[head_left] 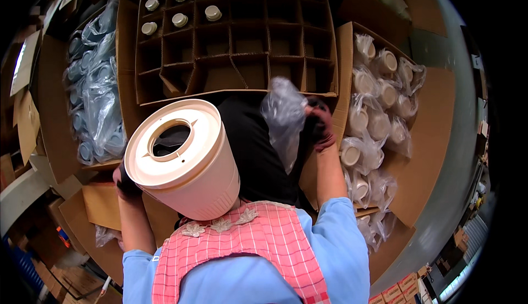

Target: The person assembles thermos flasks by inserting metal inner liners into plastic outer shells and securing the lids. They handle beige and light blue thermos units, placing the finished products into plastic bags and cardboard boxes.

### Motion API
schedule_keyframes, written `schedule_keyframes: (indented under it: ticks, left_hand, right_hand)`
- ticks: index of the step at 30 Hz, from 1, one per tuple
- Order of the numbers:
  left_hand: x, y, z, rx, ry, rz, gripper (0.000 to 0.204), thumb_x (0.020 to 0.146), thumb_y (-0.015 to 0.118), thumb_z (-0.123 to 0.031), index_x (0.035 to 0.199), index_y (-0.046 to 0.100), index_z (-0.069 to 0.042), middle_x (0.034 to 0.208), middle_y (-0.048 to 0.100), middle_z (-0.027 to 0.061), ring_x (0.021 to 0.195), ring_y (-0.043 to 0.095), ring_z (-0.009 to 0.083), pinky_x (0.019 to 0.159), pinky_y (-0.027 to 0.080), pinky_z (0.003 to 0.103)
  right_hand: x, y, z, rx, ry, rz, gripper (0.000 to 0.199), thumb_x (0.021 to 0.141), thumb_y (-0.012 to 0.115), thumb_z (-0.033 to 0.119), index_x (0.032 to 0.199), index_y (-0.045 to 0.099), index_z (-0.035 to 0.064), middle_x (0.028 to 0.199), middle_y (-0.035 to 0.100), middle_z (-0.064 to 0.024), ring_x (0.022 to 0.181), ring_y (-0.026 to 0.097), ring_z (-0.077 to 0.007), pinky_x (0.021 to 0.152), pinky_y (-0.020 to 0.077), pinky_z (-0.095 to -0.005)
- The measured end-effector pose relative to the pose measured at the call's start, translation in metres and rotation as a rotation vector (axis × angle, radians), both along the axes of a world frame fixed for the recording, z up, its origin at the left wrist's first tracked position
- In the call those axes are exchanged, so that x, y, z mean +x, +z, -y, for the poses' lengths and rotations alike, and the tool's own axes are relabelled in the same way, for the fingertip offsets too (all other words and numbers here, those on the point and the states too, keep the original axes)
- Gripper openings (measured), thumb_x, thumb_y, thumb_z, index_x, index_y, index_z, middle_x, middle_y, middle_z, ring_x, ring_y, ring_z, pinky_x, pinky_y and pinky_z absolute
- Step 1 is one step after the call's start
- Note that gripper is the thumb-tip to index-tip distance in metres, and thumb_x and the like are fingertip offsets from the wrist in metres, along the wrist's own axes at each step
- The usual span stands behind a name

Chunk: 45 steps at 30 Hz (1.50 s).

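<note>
My left hand (125,186), in a dark glove, holds a large cream plastic cylinder (184,158) against my body; its top ring has a round hole. My right hand (318,125), also dark-gloved, grips a clear plastic bag (284,116) lifted in front of me. Ahead stands a cardboard box with a divider grid (258,40); a few back-left cells hold white-capped pieces (180,19), the other cells show bare cardboard.
At the right, an open carton (344,45) holds several bagged cream round parts (379,122). At the left, another carton (52,117) holds bagged bluish-grey parts (96,95). Flattened cardboard and small boxes lie around the grey floor (456,155).
</note>
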<state>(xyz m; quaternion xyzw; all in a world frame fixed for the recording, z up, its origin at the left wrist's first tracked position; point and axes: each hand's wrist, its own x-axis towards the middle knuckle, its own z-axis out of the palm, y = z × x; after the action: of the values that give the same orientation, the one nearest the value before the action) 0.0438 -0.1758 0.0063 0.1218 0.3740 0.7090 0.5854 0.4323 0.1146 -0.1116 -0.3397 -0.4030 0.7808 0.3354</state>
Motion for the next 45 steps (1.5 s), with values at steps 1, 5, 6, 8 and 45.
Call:
schedule_keyframes:
  ticks: [1,5,6,8,45]
  left_hand:
    - [-0.008,-0.008,-0.010,0.008,0.006,0.053,0.048,0.086,0.044,-0.022,0.129,0.045,0.001,0.128,0.052,0.0169,0.116,0.051,0.0322,0.101,0.039,0.043]
    - [-0.012,0.004,-0.083,-0.143,0.001,-0.102,0.040,0.088,0.047,-0.023,0.118,0.054,0.001,0.115,0.060,0.0147,0.104,0.058,0.0277,0.092,0.046,0.037]
    - [-0.016,0.006,-0.099,-0.239,-0.013,-0.286,0.036,0.086,0.051,-0.020,0.115,0.056,0.001,0.109,0.063,0.0138,0.098,0.061,0.0251,0.088,0.048,0.034]
    - [-0.019,-0.008,-0.114,-0.332,-0.070,-0.415,0.031,0.082,0.058,-0.013,0.110,0.060,0.000,0.100,0.065,0.0101,0.090,0.062,0.0182,0.082,0.049,0.028]
    - [0.008,0.008,-0.163,-0.431,-0.069,-1.403,0.082,0.058,0.081,-0.026,0.132,0.046,-0.015,0.120,0.059,0.0106,0.108,0.058,0.0225,0.092,0.045,0.032]
  right_hand:
    - [-0.014,0.011,-0.013,-0.032,-0.038,-0.167,0.031,0.082,0.058,0.030,0.097,0.061,0.0028,0.085,0.061,-0.0052,0.083,0.058,-0.0150,0.074,0.0457,-0.0267]
    - [-0.066,0.023,-0.109,0.419,-0.156,-0.006,0.025,0.090,0.049,0.024,0.103,0.061,0.0065,0.095,0.062,-0.0058,0.095,0.056,-0.0175,0.085,0.0437,-0.0296]
    - [-0.076,0.013,-0.133,1.089,-0.236,0.539,0.023,0.090,0.050,0.024,0.104,0.062,0.0079,0.095,0.062,-0.0049,0.096,0.056,-0.0174,0.084,0.0439,-0.0298]
    - [-0.100,0.028,-0.161,-0.132,-0.251,-0.011,0.019,0.087,0.059,0.016,0.105,0.062,0.0101,0.091,0.063,0.0004,0.086,0.060,-0.0131,0.072,0.0468,-0.0250]
    - [-0.154,0.109,-0.021,-0.187,0.317,-0.465,0.031,0.088,0.050,0.023,0.109,0.055,0.0002,0.105,0.061,-0.0099,0.095,0.058,-0.0194,0.083,0.0477,-0.0323]
